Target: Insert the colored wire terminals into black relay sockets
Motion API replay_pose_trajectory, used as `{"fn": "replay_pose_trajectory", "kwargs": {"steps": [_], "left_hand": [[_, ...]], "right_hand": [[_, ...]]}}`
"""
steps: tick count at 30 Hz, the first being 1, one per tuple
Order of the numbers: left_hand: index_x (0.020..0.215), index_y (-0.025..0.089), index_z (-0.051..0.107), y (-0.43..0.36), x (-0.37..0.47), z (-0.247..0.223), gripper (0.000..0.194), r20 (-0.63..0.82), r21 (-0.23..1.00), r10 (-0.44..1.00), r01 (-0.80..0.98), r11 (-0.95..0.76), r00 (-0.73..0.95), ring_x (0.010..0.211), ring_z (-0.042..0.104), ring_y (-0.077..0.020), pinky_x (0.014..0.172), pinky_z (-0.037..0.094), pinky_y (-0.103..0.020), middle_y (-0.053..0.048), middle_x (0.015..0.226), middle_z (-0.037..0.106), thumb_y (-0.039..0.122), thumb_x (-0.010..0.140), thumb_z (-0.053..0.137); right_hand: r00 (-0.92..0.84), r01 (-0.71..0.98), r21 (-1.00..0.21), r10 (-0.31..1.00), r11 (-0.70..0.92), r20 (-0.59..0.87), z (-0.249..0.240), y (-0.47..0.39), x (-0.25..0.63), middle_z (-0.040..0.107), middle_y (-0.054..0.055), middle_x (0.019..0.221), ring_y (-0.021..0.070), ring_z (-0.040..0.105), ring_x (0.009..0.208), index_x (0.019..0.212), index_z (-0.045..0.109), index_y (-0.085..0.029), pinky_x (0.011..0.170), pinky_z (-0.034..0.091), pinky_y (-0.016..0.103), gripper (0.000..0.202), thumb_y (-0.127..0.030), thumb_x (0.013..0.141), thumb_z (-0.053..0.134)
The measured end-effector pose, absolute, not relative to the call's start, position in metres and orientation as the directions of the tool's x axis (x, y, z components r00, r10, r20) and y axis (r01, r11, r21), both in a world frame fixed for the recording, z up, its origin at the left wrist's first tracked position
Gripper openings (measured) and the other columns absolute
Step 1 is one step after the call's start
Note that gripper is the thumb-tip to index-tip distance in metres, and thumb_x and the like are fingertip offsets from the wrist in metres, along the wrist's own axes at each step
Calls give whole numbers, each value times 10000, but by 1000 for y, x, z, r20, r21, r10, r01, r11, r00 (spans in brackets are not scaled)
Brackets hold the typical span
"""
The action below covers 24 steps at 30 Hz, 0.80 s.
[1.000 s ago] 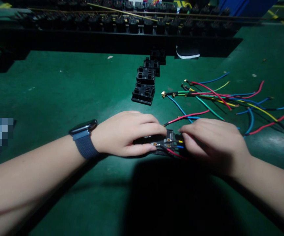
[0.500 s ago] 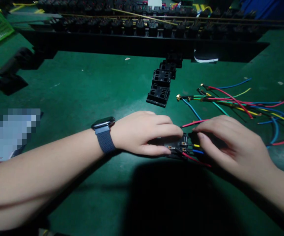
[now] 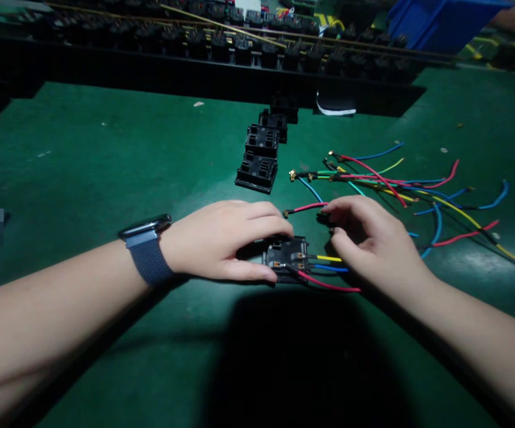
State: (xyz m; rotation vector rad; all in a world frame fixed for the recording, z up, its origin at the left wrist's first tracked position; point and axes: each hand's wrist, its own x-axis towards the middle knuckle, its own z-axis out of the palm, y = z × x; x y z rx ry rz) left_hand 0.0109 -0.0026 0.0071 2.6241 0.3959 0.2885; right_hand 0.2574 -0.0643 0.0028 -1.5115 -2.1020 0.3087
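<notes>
A black plastic socket block (image 3: 286, 252) lies on the green surface. My left hand (image 3: 239, 238), with a dark watch on its wrist, is closed around its left side, thumb on the near edge and fingers on the far edge. Yellow (image 3: 329, 258), blue (image 3: 331, 268) and red (image 3: 329, 286) wires run from the block's metal terminals to the right. Just right of the block is my right hand (image 3: 364, 238), thumb and index finger apart. Its index fingertip is at a loose red wire (image 3: 306, 207). A small dark piece shows by the thumb tip, too unclear to name.
Several loose coloured wires with terminals (image 3: 386, 181) lie spread at right. Beyond my left hand, several black socket blocks (image 3: 257, 169) form a row. A long black rack (image 3: 172, 68) with many black parts spans the back, beside a blue bin (image 3: 440, 21).
The view has shifted right, so things appear further left. My right thumb and index finger have spread apart, near the loose red wire. My left hand stays on the socket block.
</notes>
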Motion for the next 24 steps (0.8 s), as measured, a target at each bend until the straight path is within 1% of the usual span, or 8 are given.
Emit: {"fn": "replay_pose_trajectory", "kwargs": {"steps": [5,8,13,14,16,18,20,24], "left_hand": [[1206,166,531,0,11,6,528,101,512,333,238,-825,937,1006,593,-216,852,451,-305,-93,1140,612,553,847,557],[1172,167,554,1,11,6,503,103,522,336,237,-819,936,991,596,-209,841,450,-296,-89,1123,614,555,852,550],[1141,171,571,-1,11,5,477,107,501,343,247,-829,933,974,595,-201,825,450,-286,-80,1108,609,548,849,559],[1136,171,573,-1,11,5,471,106,498,346,252,-830,932,970,595,-200,823,450,-285,-78,1103,609,544,849,560],[1132,171,575,-2,12,5,457,101,492,347,256,-832,932,965,596,-199,822,452,-285,-76,1099,609,532,852,560],[1144,172,572,-3,13,6,450,98,483,346,259,-836,933,967,596,-200,824,454,-288,-77,1106,609,519,858,554],[1165,174,568,-4,14,7,447,97,469,357,273,-840,929,972,596,-206,828,457,-298,-80,1117,608,502,862,547],[1193,171,561,-9,15,9,412,86,459,419,337,-822,904,994,585,-217,856,461,-323,-90,1150,593,402,853,548]], "right_hand": [[-239,799,-480,924,362,298,2,-63,258,616,49,853,206,593,769,958,577,-208,674,485,346,273,-68,731,516],[-257,795,-469,914,385,315,4,-64,258,616,49,838,198,590,755,949,578,-196,670,486,338,245,-69,749,516],[-405,763,-331,810,555,425,11,-72,253,645,86,860,212,591,815,915,592,-165,751,477,356,127,-112,820,526],[-449,748,-305,788,590,421,12,-74,252,653,89,852,214,593,812,895,599,-160,757,475,359,104,-126,828,527],[-528,727,-278,770,628,359,14,-77,250,657,82,805,213,592,768,864,612,-153,719,476,355,93,-161,845,521],[-572,728,-281,780,626,255,14,-78,248,655,74,773,212,593,727,866,621,-149,657,472,345,129,-224,863,515],[-579,741,-292,796,605,177,13,-78,247,666,79,809,221,601,736,933,624,-147,638,470,344,201,-313,865,531],[-605,742,-264,785,616,131,14,-78,247,684,107,960,256,609,822,1152,577,-159,682,467,361,486,-475,785,616]]}}
